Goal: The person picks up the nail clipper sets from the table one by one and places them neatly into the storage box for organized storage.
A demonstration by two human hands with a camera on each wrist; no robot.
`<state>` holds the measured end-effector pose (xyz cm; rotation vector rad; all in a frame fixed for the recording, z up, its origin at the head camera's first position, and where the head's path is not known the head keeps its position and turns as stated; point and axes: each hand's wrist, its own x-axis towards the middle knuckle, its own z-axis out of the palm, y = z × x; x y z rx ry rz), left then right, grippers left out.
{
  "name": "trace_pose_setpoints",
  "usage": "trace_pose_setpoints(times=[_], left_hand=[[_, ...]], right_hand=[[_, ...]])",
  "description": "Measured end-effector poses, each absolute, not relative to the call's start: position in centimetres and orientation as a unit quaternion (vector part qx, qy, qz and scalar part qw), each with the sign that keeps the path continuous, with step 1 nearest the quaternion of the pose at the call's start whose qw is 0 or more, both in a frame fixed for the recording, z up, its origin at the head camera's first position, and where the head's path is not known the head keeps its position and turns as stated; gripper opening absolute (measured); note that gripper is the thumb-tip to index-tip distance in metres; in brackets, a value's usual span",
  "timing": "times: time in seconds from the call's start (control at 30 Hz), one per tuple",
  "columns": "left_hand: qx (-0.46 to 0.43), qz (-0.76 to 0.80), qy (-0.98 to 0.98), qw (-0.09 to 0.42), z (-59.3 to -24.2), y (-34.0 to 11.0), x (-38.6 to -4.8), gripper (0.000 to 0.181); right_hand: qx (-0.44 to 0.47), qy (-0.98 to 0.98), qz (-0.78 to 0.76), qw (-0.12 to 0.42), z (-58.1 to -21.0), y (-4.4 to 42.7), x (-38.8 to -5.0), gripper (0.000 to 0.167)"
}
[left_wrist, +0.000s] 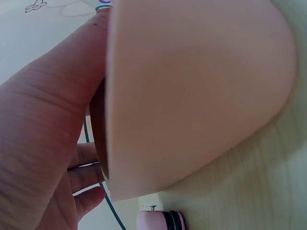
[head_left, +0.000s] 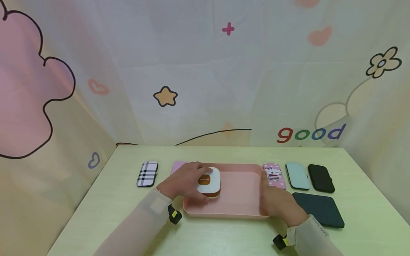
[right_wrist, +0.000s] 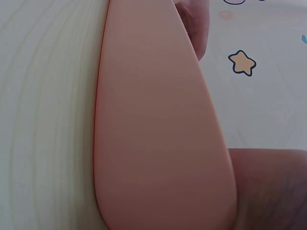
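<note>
My left hand [head_left: 189, 181] reaches over the left side of a shallow pink tray [head_left: 240, 190]. It grips a rounded square box [head_left: 214, 177] with a white lid, a brown label and a brown lower part. That box is inside the tray at the left. At the tray's right end, my right hand [head_left: 278, 202] holds the rim, one finger lying along it toward the back. The right wrist view shows the tray's outer wall [right_wrist: 153, 105] hiding part of this hand. In the left wrist view the tray wall [left_wrist: 192, 105] covers most of the box.
Left of the tray lies a plaid phone-like case [head_left: 147, 174]. Behind it a purple item [head_left: 177, 165] peeks out. To the right are a pink cartoon case [head_left: 274, 175], a mint case [head_left: 297, 175], a black case [head_left: 321, 178] and a dark flat rectangle [head_left: 320, 209]. A printed curtain [head_left: 198, 71] hangs behind.
</note>
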<state>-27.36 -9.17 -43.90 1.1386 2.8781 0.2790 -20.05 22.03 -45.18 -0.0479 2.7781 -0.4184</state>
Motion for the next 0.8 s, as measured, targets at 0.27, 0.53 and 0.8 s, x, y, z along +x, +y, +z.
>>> trace_pose_setpoints(times=[0.27, 0.53, 0.8], left_hand=[[0.358, 0.079, 0.93, 0.029, -44.58, -8.86, -27.71, 0.086], [0.356, 0.067, 0.932, 0.029, -44.6, -8.79, -27.27, 0.087], [0.354, 0.069, 0.932, 0.036, -44.59, -8.89, -26.99, 0.09]], right_hand=[[-0.02, 0.973, -0.155, 0.169, -45.14, 22.13, -19.97, 0.099], [-0.022, 0.971, -0.16, 0.176, -45.13, 22.07, -20.02, 0.102], [-0.027, 0.972, -0.157, 0.172, -45.07, 22.08, -19.97, 0.103]])
